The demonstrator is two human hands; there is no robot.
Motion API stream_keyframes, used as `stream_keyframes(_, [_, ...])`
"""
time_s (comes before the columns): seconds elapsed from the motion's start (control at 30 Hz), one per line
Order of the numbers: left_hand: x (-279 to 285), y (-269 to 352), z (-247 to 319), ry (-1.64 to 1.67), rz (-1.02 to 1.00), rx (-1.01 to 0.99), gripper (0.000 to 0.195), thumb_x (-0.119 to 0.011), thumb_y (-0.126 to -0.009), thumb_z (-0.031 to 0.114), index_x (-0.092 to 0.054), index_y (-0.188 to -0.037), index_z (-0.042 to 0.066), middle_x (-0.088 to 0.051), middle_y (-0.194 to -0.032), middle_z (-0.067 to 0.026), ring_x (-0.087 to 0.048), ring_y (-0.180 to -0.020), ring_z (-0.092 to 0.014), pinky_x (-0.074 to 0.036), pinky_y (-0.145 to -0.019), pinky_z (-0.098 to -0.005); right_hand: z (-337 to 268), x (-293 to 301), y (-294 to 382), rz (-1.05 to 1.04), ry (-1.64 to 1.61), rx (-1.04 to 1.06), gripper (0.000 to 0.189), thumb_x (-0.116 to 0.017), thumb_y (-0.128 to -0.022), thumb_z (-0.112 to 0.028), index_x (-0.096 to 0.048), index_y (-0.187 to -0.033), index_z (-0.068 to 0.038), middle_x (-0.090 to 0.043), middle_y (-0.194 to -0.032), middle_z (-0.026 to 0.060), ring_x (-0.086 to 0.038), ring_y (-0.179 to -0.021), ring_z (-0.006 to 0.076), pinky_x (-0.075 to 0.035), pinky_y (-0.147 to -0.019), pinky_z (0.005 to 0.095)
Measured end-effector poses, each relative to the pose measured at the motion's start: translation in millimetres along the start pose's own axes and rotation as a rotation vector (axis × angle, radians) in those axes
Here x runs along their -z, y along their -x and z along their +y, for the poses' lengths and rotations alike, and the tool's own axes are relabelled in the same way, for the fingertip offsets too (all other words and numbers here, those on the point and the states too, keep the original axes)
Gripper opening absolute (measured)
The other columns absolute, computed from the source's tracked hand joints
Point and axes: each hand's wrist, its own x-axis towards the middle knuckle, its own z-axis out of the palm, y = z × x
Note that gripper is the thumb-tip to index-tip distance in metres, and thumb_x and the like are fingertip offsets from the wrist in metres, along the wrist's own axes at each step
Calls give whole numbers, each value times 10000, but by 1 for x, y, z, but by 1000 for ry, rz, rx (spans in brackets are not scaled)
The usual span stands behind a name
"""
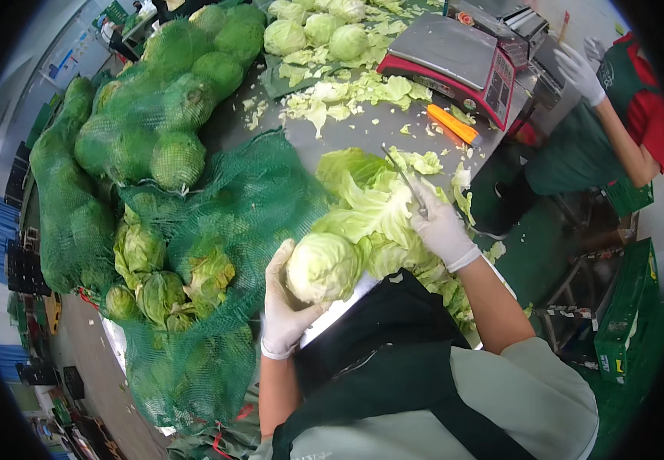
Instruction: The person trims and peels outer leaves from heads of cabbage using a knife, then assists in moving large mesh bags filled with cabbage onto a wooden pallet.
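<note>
A pale green cabbage head (pixel 321 268) rests in my gloved left hand (pixel 287 305), whose fingers and thumb curl around its left and lower sides. My gloved right hand (pixel 440 223) is closed around a knife (pixel 402 175), its thin dark blade pointing up and to the left over the leaves. Loose cabbage leaves (pixel 380 210) lie between the two hands, touching the cabbage head's right side. To the left, an open green mesh sack (pixel 251 201) holds several untrimmed cabbages (pixel 159 296), some with browned outer leaves.
Full mesh sacks of cabbages (pixel 159 103) are piled at the left. Trimmed cabbages (pixel 332 34) and leaf scraps (pixel 366 95) cover the far table. A red scale (pixel 447 52) and an orange-handled tool (pixel 452 123) lie near the right edge. A co-worker (pixel 613 115) stands at the right, beyond the table.
</note>
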Motion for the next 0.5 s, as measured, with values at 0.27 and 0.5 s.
stream_keyframes(0.27, [-13, -17, 15, -377, 17, 3, 976, -870, -615, 61, -381, -1457, -13, -390, -1447, -155, -408, -1362, -277, -335, -1167, -399, -20, -50, 68, 32, 1028, 894, 763, -583, -836, -60, -370, -1559, -177, -620, -739, 79, -633, -560, 257, -503, -488, 399])
stream_keyframes(0.5, [-22, -13, 14, -483, 113, -35, 985, -889, -590, 91, -374, -1423, -10, -415, -1398, -174, -433, -1323, -295, -348, -1148, -397, 14, -25, 39, 226, 1112, 677, 759, -579, -848, -61, -351, -1563, -170, -627, -795, 83, -635, -564, 262, -511, -486, 397])
